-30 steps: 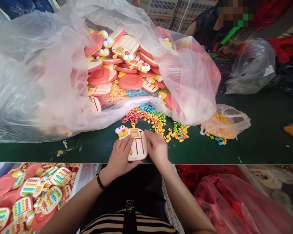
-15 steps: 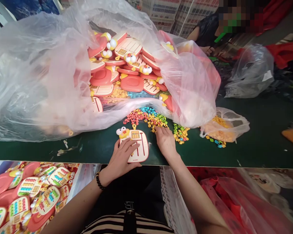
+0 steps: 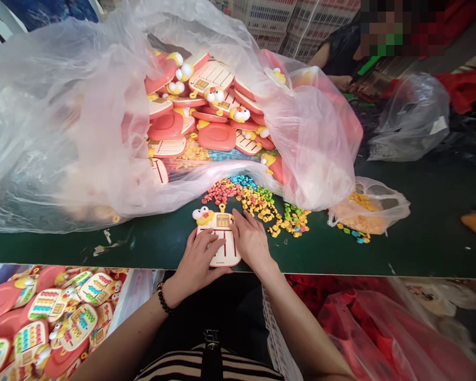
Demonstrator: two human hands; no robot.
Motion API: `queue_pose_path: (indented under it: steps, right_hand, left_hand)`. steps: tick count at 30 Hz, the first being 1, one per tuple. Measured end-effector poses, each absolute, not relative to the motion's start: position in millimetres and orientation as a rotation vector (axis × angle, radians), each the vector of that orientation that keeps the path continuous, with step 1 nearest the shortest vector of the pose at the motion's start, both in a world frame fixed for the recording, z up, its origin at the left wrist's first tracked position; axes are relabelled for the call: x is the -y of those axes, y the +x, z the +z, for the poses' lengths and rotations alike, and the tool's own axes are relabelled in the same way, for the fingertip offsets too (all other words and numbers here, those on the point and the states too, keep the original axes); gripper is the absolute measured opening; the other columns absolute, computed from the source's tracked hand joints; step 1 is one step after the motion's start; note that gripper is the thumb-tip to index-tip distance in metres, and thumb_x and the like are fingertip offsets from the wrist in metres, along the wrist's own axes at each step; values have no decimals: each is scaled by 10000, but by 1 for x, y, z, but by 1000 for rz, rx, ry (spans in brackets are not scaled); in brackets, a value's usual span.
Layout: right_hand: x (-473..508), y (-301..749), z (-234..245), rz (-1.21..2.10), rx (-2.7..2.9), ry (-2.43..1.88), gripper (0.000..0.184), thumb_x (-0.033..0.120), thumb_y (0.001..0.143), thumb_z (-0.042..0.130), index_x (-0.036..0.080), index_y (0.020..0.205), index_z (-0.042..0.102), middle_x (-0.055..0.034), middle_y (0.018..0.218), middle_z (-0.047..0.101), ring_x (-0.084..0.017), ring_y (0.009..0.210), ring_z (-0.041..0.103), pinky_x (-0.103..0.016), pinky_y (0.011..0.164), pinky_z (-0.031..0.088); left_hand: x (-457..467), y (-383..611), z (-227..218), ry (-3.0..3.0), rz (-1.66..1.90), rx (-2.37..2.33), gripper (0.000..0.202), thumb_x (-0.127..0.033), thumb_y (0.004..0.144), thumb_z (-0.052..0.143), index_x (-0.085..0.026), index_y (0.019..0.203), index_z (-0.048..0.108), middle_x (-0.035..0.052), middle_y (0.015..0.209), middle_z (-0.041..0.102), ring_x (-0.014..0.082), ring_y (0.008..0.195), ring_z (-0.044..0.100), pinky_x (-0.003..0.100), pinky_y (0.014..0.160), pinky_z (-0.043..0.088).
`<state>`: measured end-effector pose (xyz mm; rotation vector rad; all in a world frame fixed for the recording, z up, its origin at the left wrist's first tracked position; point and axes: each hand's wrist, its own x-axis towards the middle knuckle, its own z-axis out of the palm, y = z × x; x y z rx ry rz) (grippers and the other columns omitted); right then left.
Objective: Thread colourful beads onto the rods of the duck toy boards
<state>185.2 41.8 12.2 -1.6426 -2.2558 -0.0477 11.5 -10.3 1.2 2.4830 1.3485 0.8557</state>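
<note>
A cream and pink toy counting board with a yellow duck head lies flat near the front edge of the dark green table. My left hand rests on the board's left half and holds it down. My right hand lies over the board's right edge with its fingers curled together at the top slots; anything in them is hidden. Just beyond the board is a loose pile of small coloured beads, red, blue, yellow and green.
A big clear plastic bag full of the same boards fills the table's back left. A small bag of orange beads lies to the right. A bin of bead-filled boards stands lower left, red bags lower right. Another person works at the far right.
My right hand went out to the bead pile and has come back onto the board's right side. My left hand has stayed on the board.
</note>
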Motion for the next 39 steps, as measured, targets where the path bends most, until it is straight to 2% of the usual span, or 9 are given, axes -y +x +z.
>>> queue_pose_path:
  steps: [6, 9, 13, 18, 24, 28, 32, 36, 39]
  right_hand:
    - [2, 163, 11, 73, 2328, -1576, 480, 314, 991, 350, 127, 1427, 420, -143, 1479, 423, -296, 1426, 285, -491, 1075, 337]
    - [1, 159, 15, 243, 2397, -1361, 449, 221, 985, 326, 167, 1418, 433, -118, 1427, 502, -244, 1397, 351, -485, 1112, 300]
    - [-33, 186, 17, 232, 2158, -1316, 385, 221, 972, 360, 176, 1300, 557, -114, 1272, 627, -211, 1190, 559, -371, 996, 446]
    - [-67, 219, 4, -123, 2001, -1656, 308, 214, 934, 419, 149, 1090, 676, -147, 953, 697, -272, 904, 619, -408, 816, 509]
    - [-52, 203, 5, 115, 1861, -1496, 282, 290, 950, 446, 189, 1126, 641, -98, 992, 705, -217, 842, 647, -358, 764, 545]
    - [-45, 186, 10, 186, 1947, -1388, 272, 276, 960, 443, 213, 1026, 698, -73, 1009, 727, -209, 932, 651, -363, 851, 536]
    - [-44, 183, 10, 55, 2044, -1488, 294, 244, 958, 444, 234, 1115, 693, -53, 1178, 695, -241, 1133, 598, -410, 932, 501]
    - [-29, 183, 7, -9, 2139, -1545, 341, 271, 969, 435, 214, 1251, 618, -73, 1266, 645, -269, 1232, 548, -410, 897, 505]
    - [-11, 180, 6, -63, 2147, -1539, 347, 256, 966, 435, 190, 1259, 609, -93, 1271, 640, -292, 1290, 498, -426, 931, 483]
  left_hand:
    - [11, 11, -4, 2389, 931, -1340, 578, -317, 798, 646, -187, 1314, 421, 128, 1172, 545, 275, 1165, 506, 519, 1076, 333]
    - [11, 11, -6, 2380, 983, -1357, 689, -306, 784, 638, -193, 1390, 328, 147, 1236, 517, 281, 1194, 498, 498, 1060, 356]
    - [11, 11, -3, 2419, 926, -1435, 919, -505, 746, 695, -165, 1460, 228, 197, 1385, 445, 327, 1289, 425, 480, 1059, 340]
    - [9, 14, 4, 2494, 710, -1462, 889, -596, 721, 692, -181, 1429, 350, 150, 1434, 466, 320, 1225, 452, 474, 1038, 322]
    - [7, 20, 13, 2592, 577, -1527, 879, -575, 699, 724, -164, 1407, 405, 148, 1401, 494, 328, 1161, 456, 487, 1001, 342]
    - [4, 26, 27, 2592, 430, -1604, 934, -592, 634, 765, -200, 1406, 416, 165, 1346, 499, 339, 1115, 488, 465, 910, 406]
    - [5, 29, 25, 2611, 444, -1648, 947, -632, 647, 729, -89, 1366, 438, 216, 1382, 462, 375, 1180, 449, 473, 893, 426]
    - [12, 26, 5, 2616, 734, -1587, 741, -593, 725, 685, -101, 1254, 519, 201, 1312, 532, 354, 1185, 463, 517, 1003, 377]
    - [17, 25, -7, 2579, 864, -1533, 595, -546, 784, 645, -150, 1215, 535, 163, 1217, 591, 333, 1187, 478, 545, 1053, 345]
